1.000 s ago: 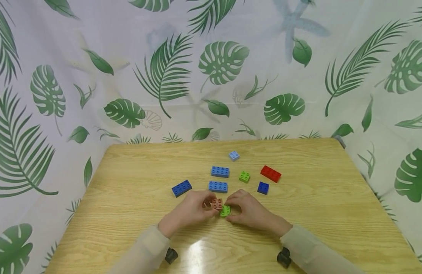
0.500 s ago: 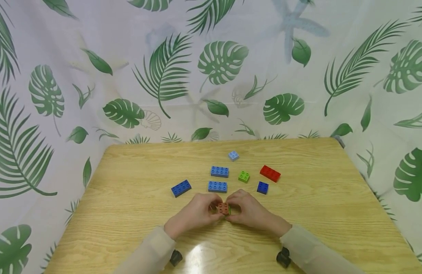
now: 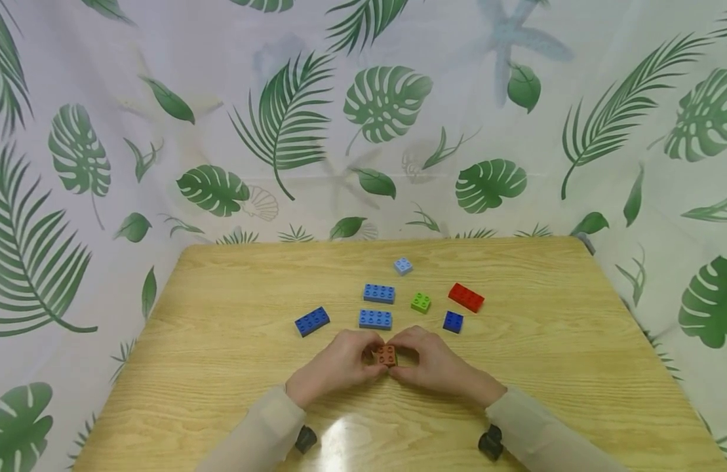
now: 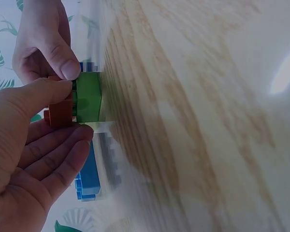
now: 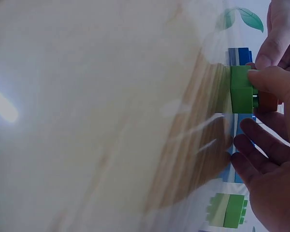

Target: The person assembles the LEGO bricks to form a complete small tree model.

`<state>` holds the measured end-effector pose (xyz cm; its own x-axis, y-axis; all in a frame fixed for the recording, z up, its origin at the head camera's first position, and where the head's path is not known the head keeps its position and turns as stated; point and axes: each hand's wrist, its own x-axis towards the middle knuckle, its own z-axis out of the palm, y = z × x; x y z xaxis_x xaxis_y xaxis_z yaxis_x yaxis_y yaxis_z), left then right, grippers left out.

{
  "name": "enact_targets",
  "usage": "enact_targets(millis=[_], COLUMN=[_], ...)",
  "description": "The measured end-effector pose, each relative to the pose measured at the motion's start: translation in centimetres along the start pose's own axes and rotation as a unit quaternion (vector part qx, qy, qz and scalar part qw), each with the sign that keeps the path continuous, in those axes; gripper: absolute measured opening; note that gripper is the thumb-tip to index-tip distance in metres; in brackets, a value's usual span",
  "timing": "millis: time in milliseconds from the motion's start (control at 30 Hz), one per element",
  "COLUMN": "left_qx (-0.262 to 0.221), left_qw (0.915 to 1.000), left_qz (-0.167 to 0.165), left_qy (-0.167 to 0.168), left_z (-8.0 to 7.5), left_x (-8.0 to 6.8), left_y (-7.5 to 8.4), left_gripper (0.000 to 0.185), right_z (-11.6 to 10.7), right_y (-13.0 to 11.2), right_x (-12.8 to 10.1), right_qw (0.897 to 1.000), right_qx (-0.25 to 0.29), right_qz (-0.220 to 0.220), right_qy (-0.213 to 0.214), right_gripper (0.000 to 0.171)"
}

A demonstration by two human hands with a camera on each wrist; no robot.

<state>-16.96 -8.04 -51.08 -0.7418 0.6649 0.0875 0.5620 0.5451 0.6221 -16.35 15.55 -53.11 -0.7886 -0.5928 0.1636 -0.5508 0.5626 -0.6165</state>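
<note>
Near the lower centre of the head view, the left hand (image 3: 338, 364) and right hand (image 3: 435, 364) met, both pinching a brown brick (image 3: 386, 355) seated on a green brick (image 4: 88, 103). From above the brown one hid the green almost wholly. The wrist views cut off both hands at the frame edges, and the table (image 3: 221, 367) looked blurred there.
</note>
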Motion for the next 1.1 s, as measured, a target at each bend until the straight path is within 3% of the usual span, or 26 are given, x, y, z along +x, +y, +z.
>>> enact_targets(millis=[233,533,1100], left_qx=[0.004,0.020,0.087], left_qw=[1.0000,0.9997,0.9950], left_qz=[0.004,0.009,0.047], left_qy=[-0.006,-0.009,-0.011], left_z=[-0.33,-0.01,-0.01], left_x=[0.10,0.31,0.63], left_y=[0.28,0.31,0.90], left_gripper=[0.024,0.025,0.022], right_z=[-0.22,-0.42,0.00], right_y=[-0.01,0.08,-0.18], right_x=[0.01,-0.12,-0.44], right_qw=[1.000,0.999,0.997], right_qx=[0.012,0.022,0.032], right_qz=[-0.004,0.031,0.072], right_qy=[-0.001,-0.020,-0.005], right_gripper=[0.027,0.031,0.034])
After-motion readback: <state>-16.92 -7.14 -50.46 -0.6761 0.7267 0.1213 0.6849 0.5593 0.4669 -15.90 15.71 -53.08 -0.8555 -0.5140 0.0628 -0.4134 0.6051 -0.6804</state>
